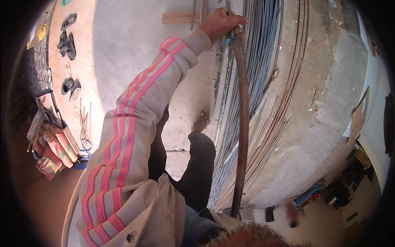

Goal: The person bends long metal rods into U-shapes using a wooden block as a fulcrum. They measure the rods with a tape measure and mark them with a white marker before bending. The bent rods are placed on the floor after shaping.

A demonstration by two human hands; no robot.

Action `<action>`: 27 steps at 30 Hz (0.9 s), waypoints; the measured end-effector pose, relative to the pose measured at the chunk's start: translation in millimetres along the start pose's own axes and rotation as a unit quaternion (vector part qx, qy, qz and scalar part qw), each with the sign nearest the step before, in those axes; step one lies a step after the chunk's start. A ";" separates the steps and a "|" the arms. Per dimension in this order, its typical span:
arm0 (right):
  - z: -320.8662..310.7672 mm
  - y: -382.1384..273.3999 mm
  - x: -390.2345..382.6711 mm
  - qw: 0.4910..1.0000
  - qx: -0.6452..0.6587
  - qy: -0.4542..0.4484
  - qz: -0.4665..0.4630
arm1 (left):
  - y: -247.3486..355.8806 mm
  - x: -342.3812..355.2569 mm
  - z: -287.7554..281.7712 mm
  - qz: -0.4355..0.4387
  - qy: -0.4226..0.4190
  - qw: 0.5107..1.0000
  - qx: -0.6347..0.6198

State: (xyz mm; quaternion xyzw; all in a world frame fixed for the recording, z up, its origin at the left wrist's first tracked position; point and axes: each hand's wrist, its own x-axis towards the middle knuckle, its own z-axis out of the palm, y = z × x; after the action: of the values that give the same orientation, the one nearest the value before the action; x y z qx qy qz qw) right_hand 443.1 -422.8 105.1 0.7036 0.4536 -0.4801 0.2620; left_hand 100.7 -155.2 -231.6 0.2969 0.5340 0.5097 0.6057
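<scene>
My left hand (222, 25), in a light sleeve with pink stripes, reaches to the top of the view. Its fingers are closed round a dark metal bar (229, 5), and the thumb points right. Just below the hand starts a long brown metal pipe (243, 103), which runs back toward my body at the lower edge. Whether the pipe fits over the bar or only touches it, I cannot tell. Under and beside the pipe lies a bundle of thin grey steel rods (260, 53). My right hand is out of view.
Brown rods (297, 61) lie right of the grey bundle. A wooden piece (180, 17) sits on the concrete floor (127, 45) near the hand. Sandals (68, 45) stand at the left, above filled sacks (57, 148). My bare foot (200, 122) is left of the rods.
</scene>
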 end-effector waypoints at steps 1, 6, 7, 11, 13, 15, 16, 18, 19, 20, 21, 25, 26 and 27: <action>5.8 5.1 10.5 1.000 0.006 0.000 -0.004 | 1.7 4.6 -2.7 -0.002 0.015 1.000 0.003; 27.1 32.3 36.5 0.999 0.039 -0.004 -0.014 | 1.6 15.1 1.0 0.007 -0.019 0.996 -0.089; 30.6 37.8 38.9 0.999 0.045 -0.006 -0.017 | 1.3 15.9 1.0 -0.001 -0.013 0.996 -0.091; 40.5 58.4 38.4 0.997 0.072 -0.006 -0.021 | 3.1 14.2 -3.5 -0.014 0.008 0.997 -0.070; 41.1 66.4 30.4 0.996 0.082 0.002 -0.020 | 4.2 9.3 -4.4 -0.017 0.017 0.998 -0.055; 39.8 71.7 18.6 0.996 0.090 0.010 -0.022 | 9.1 6.1 -4.2 -0.014 0.038 0.998 -0.038; 39.5 72.5 14.9 0.995 0.094 0.017 -0.024 | 10.7 7.6 -0.3 -0.019 0.036 0.998 -0.040; 34.6 73.1 7.9 0.994 0.096 0.038 -0.033 | 12.3 13.1 10.8 -0.026 0.042 0.997 -0.051; 30.7 73.3 4.0 0.994 0.096 0.037 -0.029 | 13.2 15.5 14.4 -0.031 0.041 0.998 -0.038; 27.3 72.7 4.6 0.992 0.098 0.052 -0.061 | 13.9 17.9 17.3 -0.041 0.038 0.998 -0.024; 20.2 73.7 4.1 0.993 0.080 0.061 -0.064 | 13.5 20.4 20.4 -0.055 0.037 0.998 -0.015; 14.8 71.3 11.6 0.992 0.097 0.057 -0.057 | 10.4 25.1 21.0 -0.056 0.049 0.997 -0.007; 20.2 69.7 14.5 0.992 0.082 0.078 -0.059 | 9.3 24.4 19.7 -0.047 0.055 0.997 -0.003; 26.1 68.6 17.2 0.992 0.078 0.077 -0.062 | 8.7 24.1 19.0 -0.035 0.051 0.998 -0.003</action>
State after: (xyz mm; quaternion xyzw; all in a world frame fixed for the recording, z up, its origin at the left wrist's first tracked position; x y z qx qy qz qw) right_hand 494.9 -468.0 74.3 0.7271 0.4764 -0.4740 0.1401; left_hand 113.9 -126.6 -227.2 0.2497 0.5730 0.5044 0.5957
